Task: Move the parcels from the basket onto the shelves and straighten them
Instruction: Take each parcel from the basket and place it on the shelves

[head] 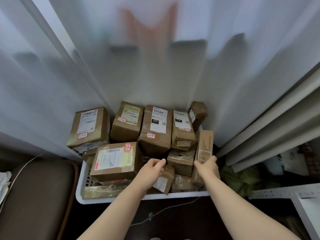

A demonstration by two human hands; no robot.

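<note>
Over the basket (pixel 97 200), I have both hands full.
My left hand (pixel 152 168) grips a small box (pixel 164 181); my right hand (pixel 207 166) clasps a tall narrow box (pixel 205 144).

Single head-worn view, steeply downward, close above the basket (pixel 187 194), edges apparently warped.

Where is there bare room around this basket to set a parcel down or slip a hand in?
Free: the brown seat left of the basket, and the dark floor before its near rim, crossed by a cable. Inside it is crowded; only the near-left corner shows bare slotted wall. The right hand grips the tall parcel.
</note>
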